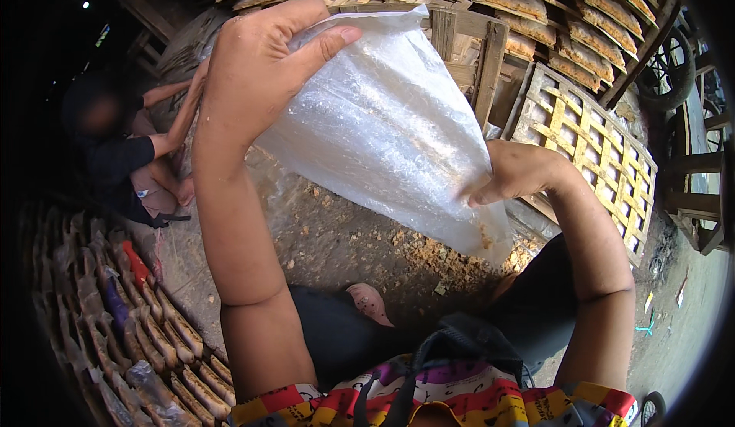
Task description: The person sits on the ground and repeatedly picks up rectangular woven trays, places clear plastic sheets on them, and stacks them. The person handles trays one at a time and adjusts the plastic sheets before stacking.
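Note:
A translucent plastic sheet (383, 121) is stretched slantwise in front of me, dusted with pale crumbs; whether it is a bag I cannot tell. At its upper left corner my left hand (249, 75) is closed, the thumb lying over the plastic and the other fingers partly hidden. Lower down, my right hand (528, 168) grips the sheet's right side, its fingertips slightly blurred. A brownish smear of crumbs sticks near the sheet's lower right corner. Beneath it, loose crumbs (436, 262) are scattered over the dark ground between my legs.
Flat brown slabs (528, 13) are stacked on racks at the back. A woven bamboo lattice panel (589, 132) leans at right, near a wheel (670, 67). Long packs (161, 335) stand in rows at lower left. Another person (111, 155) sits at far left.

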Tool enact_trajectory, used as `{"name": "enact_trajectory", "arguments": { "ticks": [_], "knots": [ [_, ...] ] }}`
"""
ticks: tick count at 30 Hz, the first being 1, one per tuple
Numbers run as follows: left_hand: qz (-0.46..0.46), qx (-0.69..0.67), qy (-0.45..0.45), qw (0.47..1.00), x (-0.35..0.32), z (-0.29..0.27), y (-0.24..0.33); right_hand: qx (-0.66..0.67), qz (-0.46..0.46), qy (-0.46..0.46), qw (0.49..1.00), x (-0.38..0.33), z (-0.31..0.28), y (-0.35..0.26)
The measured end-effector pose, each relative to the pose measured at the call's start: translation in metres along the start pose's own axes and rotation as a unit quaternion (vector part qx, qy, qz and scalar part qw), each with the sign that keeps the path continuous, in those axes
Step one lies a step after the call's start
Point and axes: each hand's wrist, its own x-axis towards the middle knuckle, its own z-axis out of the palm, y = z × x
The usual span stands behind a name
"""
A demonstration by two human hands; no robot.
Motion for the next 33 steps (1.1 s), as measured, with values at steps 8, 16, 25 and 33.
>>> {"name": "enact_trajectory", "arguments": {
  "ticks": [8, 16, 25, 33],
  "knots": [
    [-0.047, -0.008, 0.035, 0.998, -0.007, -0.016, 0.000, 0.041, 0.137, 0.065, 0.988, 0.023, 0.012, -0.024],
    [-0.067, -0.095, 0.052, 0.992, -0.018, -0.039, -0.012, 0.134, 0.059, 0.002, 0.989, 0.011, 0.006, -0.043],
    [-0.102, -0.094, 0.170, 0.976, -0.026, -0.060, -0.020, 0.099, 0.039, -0.001, 0.994, 0.013, 0.027, -0.023],
    [-0.123, -0.072, 0.198, 0.970, -0.023, -0.056, -0.021, 0.104, 0.105, -0.012, 0.989, 0.023, 0.042, -0.008]
  ]
}}
